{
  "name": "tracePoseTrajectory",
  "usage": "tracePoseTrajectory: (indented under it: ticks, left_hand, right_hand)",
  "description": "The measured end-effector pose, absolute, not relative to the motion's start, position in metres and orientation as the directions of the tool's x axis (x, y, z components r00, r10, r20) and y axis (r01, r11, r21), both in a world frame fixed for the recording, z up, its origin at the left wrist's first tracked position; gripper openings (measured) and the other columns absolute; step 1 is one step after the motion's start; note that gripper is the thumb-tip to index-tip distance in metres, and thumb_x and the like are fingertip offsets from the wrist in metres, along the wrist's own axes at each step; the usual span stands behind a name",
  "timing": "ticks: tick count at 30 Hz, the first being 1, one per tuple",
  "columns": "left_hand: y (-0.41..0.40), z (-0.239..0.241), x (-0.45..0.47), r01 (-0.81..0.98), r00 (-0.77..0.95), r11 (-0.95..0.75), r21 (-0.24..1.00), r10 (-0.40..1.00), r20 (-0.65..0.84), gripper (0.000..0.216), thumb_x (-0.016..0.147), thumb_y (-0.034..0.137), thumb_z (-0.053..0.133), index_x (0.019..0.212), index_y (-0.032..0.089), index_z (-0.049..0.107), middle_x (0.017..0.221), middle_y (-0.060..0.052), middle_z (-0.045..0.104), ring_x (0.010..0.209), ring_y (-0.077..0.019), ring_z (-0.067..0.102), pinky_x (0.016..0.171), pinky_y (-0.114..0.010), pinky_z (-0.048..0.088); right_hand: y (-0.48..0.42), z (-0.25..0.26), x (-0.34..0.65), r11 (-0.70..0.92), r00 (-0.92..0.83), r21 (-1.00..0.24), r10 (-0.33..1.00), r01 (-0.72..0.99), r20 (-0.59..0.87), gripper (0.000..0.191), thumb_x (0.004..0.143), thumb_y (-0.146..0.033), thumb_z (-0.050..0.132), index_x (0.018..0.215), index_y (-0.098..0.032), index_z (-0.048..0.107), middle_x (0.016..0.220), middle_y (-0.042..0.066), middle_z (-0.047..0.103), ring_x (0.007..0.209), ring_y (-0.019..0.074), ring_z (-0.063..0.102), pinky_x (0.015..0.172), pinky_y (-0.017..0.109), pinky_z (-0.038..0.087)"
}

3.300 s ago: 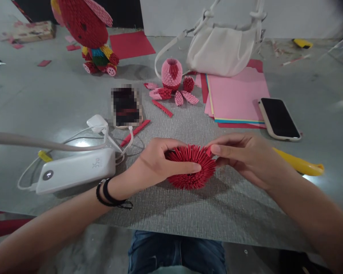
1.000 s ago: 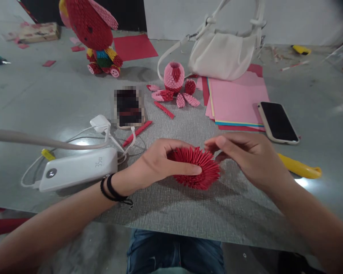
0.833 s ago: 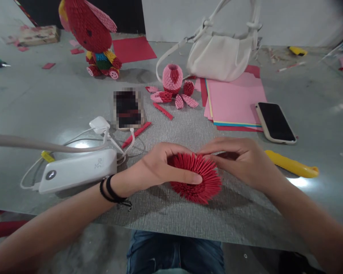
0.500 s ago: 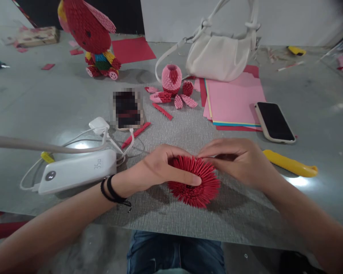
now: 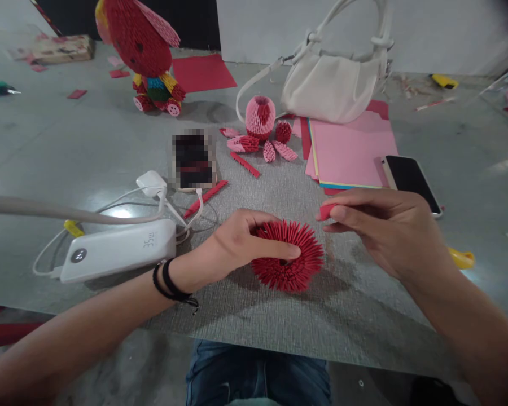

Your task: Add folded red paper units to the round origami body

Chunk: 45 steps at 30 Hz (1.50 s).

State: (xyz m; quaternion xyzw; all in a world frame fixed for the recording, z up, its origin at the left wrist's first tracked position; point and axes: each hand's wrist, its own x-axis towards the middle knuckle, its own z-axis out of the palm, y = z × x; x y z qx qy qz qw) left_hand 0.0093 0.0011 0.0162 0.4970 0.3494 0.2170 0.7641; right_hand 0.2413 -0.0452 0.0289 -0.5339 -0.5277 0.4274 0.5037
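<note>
My left hand (image 5: 254, 242) grips a red folded-paper ring (image 5: 309, 262) made of many pointed pieces. Its thumb lies over the near face by the centre hole, and its other fingers are mostly hidden behind the ring. To the right and apart from the ring, my right hand (image 5: 381, 228) pinches a small red folded paper piece (image 5: 329, 211) between thumb and fingers. Beyond my hands stands a pink and red paper vase shape (image 5: 260, 118), with several small pink and red folded parts (image 5: 243, 144) around it.
A white power bank (image 5: 118, 251) with cables lies left, near a phone (image 5: 193, 160). A stack of coloured paper (image 5: 353, 149), a second phone (image 5: 412, 180) and a yellow cutter (image 5: 463, 259) lie right. A white handbag (image 5: 334, 87) and red paper figure (image 5: 148, 51) stand behind.
My right hand has drawn away from the ring to the right, and a red paper piece now shows in its fingers. My left hand still holds the ring, now tilted slightly differently.
</note>
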Motion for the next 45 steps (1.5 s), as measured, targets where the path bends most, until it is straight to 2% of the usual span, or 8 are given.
tracePoseTrajectory:
  ticks: [4, 9, 19, 26, 31, 39, 45]
  left_hand:
    - [0.001, 0.014, 0.011, -0.110, 0.625, 0.395, 0.912, 0.741, -0.246, 0.020, 0.068, 0.013, 0.092, 0.085, 0.017, 0.082, 0.082, 0.000, 0.080, 0.073, -0.0098, 0.071, 0.070, -0.018, 0.055]
    - [0.001, 0.016, 0.010, -0.099, 0.617, 0.378, 0.920, 0.749, -0.241, 0.022, 0.066, 0.011, 0.092, 0.085, 0.016, 0.081, 0.080, 0.000, 0.079, 0.075, -0.0110, 0.071, 0.072, -0.020, 0.056]
    - [0.000, 0.020, 0.010, -0.053, 0.607, 0.377, 0.925, 0.748, -0.270, 0.021, 0.066, 0.011, 0.092, 0.083, 0.016, 0.081, 0.079, 0.002, 0.077, 0.069, -0.0083, 0.067, 0.066, -0.017, 0.055]
    - [0.000, 0.020, 0.010, -0.015, 0.583, 0.365, 0.931, 0.759, -0.289, 0.024, 0.064, 0.018, 0.094, 0.083, 0.015, 0.080, 0.081, 0.000, 0.078, 0.072, -0.0119, 0.067, 0.068, -0.022, 0.055]
    - [0.000, 0.018, 0.010, 0.027, 0.571, 0.320, 0.947, 0.773, -0.277, 0.026, 0.066, 0.024, 0.094, 0.084, 0.014, 0.079, 0.079, -0.001, 0.076, 0.069, -0.0118, 0.065, 0.064, -0.023, 0.051]
    - [0.001, 0.013, 0.009, 0.054, 0.567, 0.273, 0.960, 0.783, -0.255, 0.028, 0.070, 0.028, 0.092, 0.091, 0.015, 0.080, 0.083, -0.002, 0.077, 0.072, -0.0136, 0.067, 0.066, -0.024, 0.053]
    - [0.001, 0.013, 0.009, 0.074, 0.557, 0.252, 0.965, 0.792, -0.249, 0.030, 0.069, 0.028, 0.091, 0.095, 0.015, 0.081, 0.085, -0.003, 0.077, 0.075, -0.0144, 0.067, 0.067, -0.024, 0.053]
  right_hand:
    - [-0.044, 0.029, 0.240, -0.099, 0.003, -0.993, 0.995, -0.064, -0.099, 0.008, 0.078, -0.035, 0.090, 0.084, -0.033, 0.085, 0.084, -0.001, 0.081, 0.075, 0.0155, 0.077, 0.068, 0.026, 0.067]
    - [-0.045, 0.032, 0.230, -0.246, -0.054, -0.955, 0.969, -0.164, -0.241, 0.017, 0.071, -0.039, 0.093, 0.079, -0.028, 0.084, 0.081, 0.002, 0.080, 0.070, 0.0155, 0.074, 0.065, 0.027, 0.065]
    - [-0.046, 0.025, 0.229, -0.345, -0.094, -0.915, 0.938, -0.208, -0.333, 0.014, 0.077, -0.041, 0.090, 0.079, -0.028, 0.084, 0.083, 0.003, 0.082, 0.075, 0.0161, 0.076, 0.066, 0.026, 0.063]
    - [-0.046, 0.026, 0.230, -0.345, -0.109, -0.916, 0.938, -0.205, -0.329, 0.010, 0.078, -0.038, 0.089, 0.078, -0.029, 0.084, 0.083, 0.003, 0.082, 0.076, 0.0170, 0.076, 0.066, 0.026, 0.065]
    - [-0.047, 0.025, 0.229, -0.333, -0.077, -0.932, 0.943, -0.141, -0.325, 0.016, 0.076, -0.041, 0.090, 0.077, -0.027, 0.083, 0.082, 0.004, 0.080, 0.074, 0.0177, 0.075, 0.064, 0.027, 0.065]
    - [-0.054, 0.016, 0.223, -0.179, 0.021, -0.983, 0.984, -0.035, -0.180, 0.011, 0.077, -0.034, 0.090, 0.078, -0.028, 0.081, 0.077, -0.001, 0.076, 0.070, 0.0127, 0.067, 0.065, 0.023, 0.056]
    - [-0.055, 0.019, 0.218, -0.097, 0.070, -0.983, 0.994, 0.157, -0.087, 0.013, 0.083, -0.035, 0.084, 0.075, -0.025, 0.080, 0.073, 0.000, 0.072, 0.068, 0.0145, 0.060, 0.063, 0.026, 0.049]
